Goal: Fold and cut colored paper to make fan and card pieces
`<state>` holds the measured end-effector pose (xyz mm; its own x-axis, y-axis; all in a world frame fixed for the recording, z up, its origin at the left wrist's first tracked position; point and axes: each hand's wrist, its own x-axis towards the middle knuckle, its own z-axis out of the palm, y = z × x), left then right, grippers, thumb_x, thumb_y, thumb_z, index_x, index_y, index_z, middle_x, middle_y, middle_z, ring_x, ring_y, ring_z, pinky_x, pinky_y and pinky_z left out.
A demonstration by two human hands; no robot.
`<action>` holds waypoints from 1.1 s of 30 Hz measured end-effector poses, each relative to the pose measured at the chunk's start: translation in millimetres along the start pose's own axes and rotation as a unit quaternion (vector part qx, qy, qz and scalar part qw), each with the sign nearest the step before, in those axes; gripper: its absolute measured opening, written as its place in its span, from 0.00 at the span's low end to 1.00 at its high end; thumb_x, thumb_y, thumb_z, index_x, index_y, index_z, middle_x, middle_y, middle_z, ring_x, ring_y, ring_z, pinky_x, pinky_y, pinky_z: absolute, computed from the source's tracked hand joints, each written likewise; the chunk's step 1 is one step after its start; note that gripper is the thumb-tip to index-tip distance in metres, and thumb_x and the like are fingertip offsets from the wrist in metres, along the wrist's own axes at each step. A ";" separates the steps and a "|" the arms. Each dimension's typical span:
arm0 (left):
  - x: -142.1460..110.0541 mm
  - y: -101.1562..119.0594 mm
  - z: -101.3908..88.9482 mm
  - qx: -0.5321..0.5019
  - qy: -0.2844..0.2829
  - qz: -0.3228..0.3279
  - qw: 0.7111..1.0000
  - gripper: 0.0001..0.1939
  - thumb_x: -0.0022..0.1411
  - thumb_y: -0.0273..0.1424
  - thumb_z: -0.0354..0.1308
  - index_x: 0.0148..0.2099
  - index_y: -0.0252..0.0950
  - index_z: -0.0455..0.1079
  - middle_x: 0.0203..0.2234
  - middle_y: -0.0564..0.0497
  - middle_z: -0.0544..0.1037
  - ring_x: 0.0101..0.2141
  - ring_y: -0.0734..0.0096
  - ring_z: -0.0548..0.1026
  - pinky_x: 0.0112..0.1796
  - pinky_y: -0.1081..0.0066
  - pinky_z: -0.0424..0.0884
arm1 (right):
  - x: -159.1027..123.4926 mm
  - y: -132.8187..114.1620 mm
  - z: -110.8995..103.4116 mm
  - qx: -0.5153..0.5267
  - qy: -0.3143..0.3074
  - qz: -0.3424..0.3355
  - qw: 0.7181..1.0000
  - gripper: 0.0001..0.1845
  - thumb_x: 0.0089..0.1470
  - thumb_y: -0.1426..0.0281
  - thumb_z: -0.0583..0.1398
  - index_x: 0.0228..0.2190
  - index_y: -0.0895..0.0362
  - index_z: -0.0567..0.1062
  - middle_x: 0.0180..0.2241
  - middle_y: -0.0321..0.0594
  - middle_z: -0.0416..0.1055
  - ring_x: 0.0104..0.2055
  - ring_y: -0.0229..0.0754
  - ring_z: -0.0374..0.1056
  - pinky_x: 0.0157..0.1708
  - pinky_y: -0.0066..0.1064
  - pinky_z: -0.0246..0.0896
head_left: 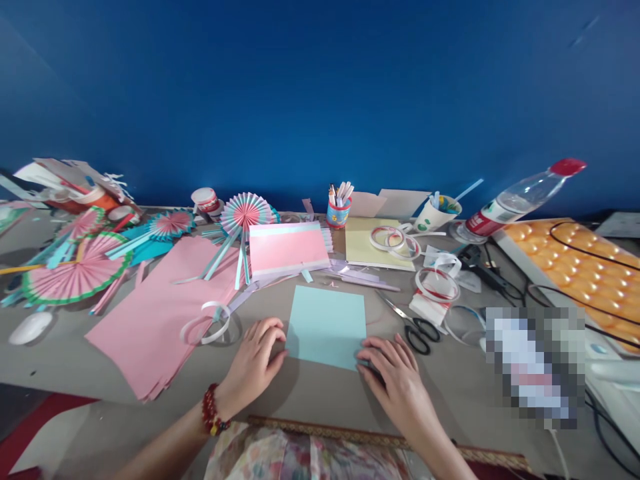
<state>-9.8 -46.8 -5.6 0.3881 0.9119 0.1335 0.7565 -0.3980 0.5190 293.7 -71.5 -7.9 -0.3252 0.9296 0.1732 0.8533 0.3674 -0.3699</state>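
Observation:
A light blue sheet of paper lies flat on the table in front of me. My left hand is by its left edge, fingers loosely bent and the thumb apart from them; nothing shows in it. At the lower right corner, my right hand rests its fingertips on the sheet, with the thumb just below them and a gap between. Black-handled scissors lie partly spread just beyond my right hand. To the left of my left hand is a roll of white tape on a stack of pink paper.
Folded paper fans and a white mouse occupy the left. Behind the sheet are a pink pleated piece, a pen cup and yellow paper. Tape rolls, a bottle and cables stand or lie right.

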 end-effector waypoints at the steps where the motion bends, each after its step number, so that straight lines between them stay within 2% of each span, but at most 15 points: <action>1: -0.6 -0.2 0.4 -0.003 0.005 -0.001 1.000 0.09 0.63 0.23 0.51 0.46 0.39 0.62 0.47 0.45 0.68 0.48 0.58 0.68 0.48 0.58 0.67 | 0.0 0.2 0.2 -0.001 0.002 -0.001 1.000 0.07 0.61 0.68 0.54 0.37 0.50 0.73 0.45 0.39 0.72 0.46 0.45 0.68 0.61 0.52 0.46; 6: -1.6 1.0 -0.5 0.021 -0.012 0.015 1.000 0.16 0.64 0.21 0.49 0.53 0.40 0.62 0.51 0.43 0.67 0.50 0.57 0.68 0.49 0.56 0.68 | -0.2 1.4 1.1 -0.001 0.005 -0.008 1.000 0.06 0.61 0.68 0.55 0.37 0.50 0.73 0.45 0.39 0.72 0.46 0.45 0.69 0.60 0.53 0.47; 8: -0.5 2.4 -1.6 0.050 -0.030 0.038 0.998 0.23 0.64 0.18 0.46 0.57 0.42 0.63 0.54 0.43 0.65 0.52 0.57 0.68 0.52 0.53 0.66 | -0.4 1.4 1.0 0.000 0.005 -0.010 1.000 0.06 0.61 0.68 0.55 0.37 0.50 0.73 0.45 0.39 0.72 0.47 0.46 0.69 0.60 0.53 0.47; 11: 2.8 4.7 -3.9 0.102 -0.053 0.105 0.988 0.37 0.61 0.13 0.44 0.65 0.53 0.57 0.62 0.46 0.57 0.59 0.55 0.62 0.58 0.43 0.56 | -1.0 1.8 1.0 -0.001 0.005 -0.011 1.000 0.07 0.60 0.69 0.55 0.37 0.50 0.73 0.45 0.40 0.72 0.47 0.46 0.68 0.61 0.53 0.47; 13: 5.3 6.0 -5.6 0.129 -0.068 0.147 0.978 0.42 0.59 0.11 0.45 0.66 0.60 0.52 0.67 0.50 0.49 0.63 0.51 0.55 0.60 0.38 0.49 | -1.5 2.6 1.4 0.001 0.004 -0.014 1.000 0.07 0.61 0.69 0.55 0.38 0.50 0.73 0.45 0.40 0.72 0.47 0.46 0.68 0.61 0.53 0.46; 15: 7.3 6.4 -7.1 0.146 -0.088 0.177 0.969 0.43 0.60 0.12 0.47 0.66 0.62 0.51 0.69 0.53 0.44 0.65 0.48 0.50 0.60 0.35 0.46 | -2.0 3.6 2.1 0.006 0.002 -0.014 1.000 0.07 0.61 0.68 0.55 0.38 0.50 0.73 0.45 0.40 0.72 0.48 0.46 0.68 0.61 0.53 0.45; 20: 9.7 4.1 -9.1 0.164 -0.129 0.203 0.957 0.38 0.62 0.17 0.51 0.65 0.61 0.53 0.69 0.55 0.43 0.66 0.48 0.46 0.60 0.34 0.43 | -2.5 3.9 3.3 0.015 -0.005 -0.006 1.000 0.07 0.62 0.67 0.55 0.38 0.50 0.73 0.45 0.39 0.71 0.48 0.45 0.67 0.62 0.53 0.43; 27: 7.2 1.0 -13.7 0.183 -0.124 0.225 0.949 0.35 0.62 0.18 0.49 0.66 0.56 0.55 0.68 0.57 0.50 0.67 0.51 0.46 0.61 0.36 0.36 | -2.3 2.1 0.8 0.007 0.001 -0.009 1.000 0.08 0.62 0.67 0.54 0.38 0.49 0.73 0.45 0.39 0.72 0.48 0.45 0.68 0.62 0.53 0.44; 30: -0.7 -3.0 -21.4 0.194 -0.130 0.221 0.947 0.35 0.61 0.19 0.47 0.67 0.51 0.55 0.67 0.57 0.53 0.67 0.52 0.45 0.61 0.37 0.30 | -2.3 2.6 0.0 0.006 0.000 -0.011 1.000 0.08 0.62 0.67 0.54 0.37 0.50 0.73 0.45 0.39 0.72 0.48 0.45 0.69 0.61 0.53 0.46; 33: -11.7 -8.3 -28.6 0.200 -0.136 0.206 0.948 0.32 0.63 0.23 0.47 0.68 0.46 0.53 0.67 0.55 0.54 0.67 0.50 0.45 0.61 0.37 0.30 | -2.4 3.3 -0.2 0.005 0.001 -0.013 1.000 0.08 0.62 0.66 0.54 0.38 0.50 0.73 0.45 0.39 0.72 0.48 0.45 0.69 0.61 0.53 0.46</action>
<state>-35.6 -51.3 12.6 0.7738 0.6334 0.0047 0.6297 -0.7701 0.1021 297.3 -72.5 -9.4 -0.3469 0.9194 0.1855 0.8405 0.3925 -0.3735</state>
